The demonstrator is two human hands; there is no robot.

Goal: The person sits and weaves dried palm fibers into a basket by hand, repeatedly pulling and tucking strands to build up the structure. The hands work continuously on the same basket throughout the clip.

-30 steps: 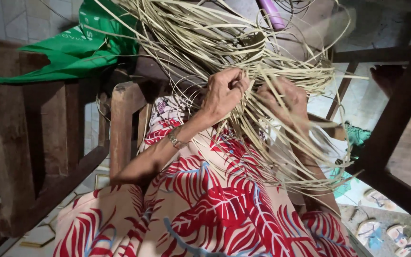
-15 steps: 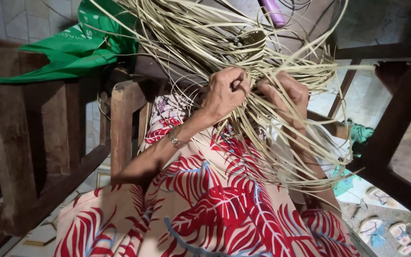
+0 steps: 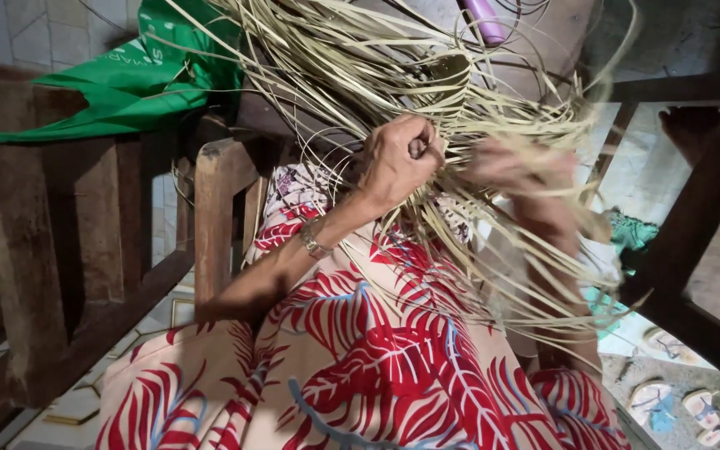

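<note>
While I watch the head view, the left hand (image 3: 397, 160) is balled into a fist around a few of the pale reed strips (image 3: 393, 79), thumb pressed over them. That tangled mass of strips sits above the lap and fans out toward the top of the frame and down past the right knee. Half a second ago that fist sat at much the same spot, so I read the left side as the anchor. The right hand (image 3: 517, 171) has changed more: it was fairly sharp a moment back, with fingers threaded among the strips, and now it is a smear of motion just beside the left. I judge it is pulling or working a strand through the weave. Whether its fingers are closed on a strip or spread, I cannot tell through the blur.

A bracelet (image 3: 313, 242) rings the left wrist, over the red leaf-print dress (image 3: 377, 358). A green plastic bag (image 3: 139, 79) drapes over the wooden rail (image 3: 210, 217) at left. The woven core of the piece is buried under loose strips, and a purple object (image 3: 485, 18) is cut off by the top edge. Sandals (image 3: 693, 404) lie on the floor at lower right.
</note>
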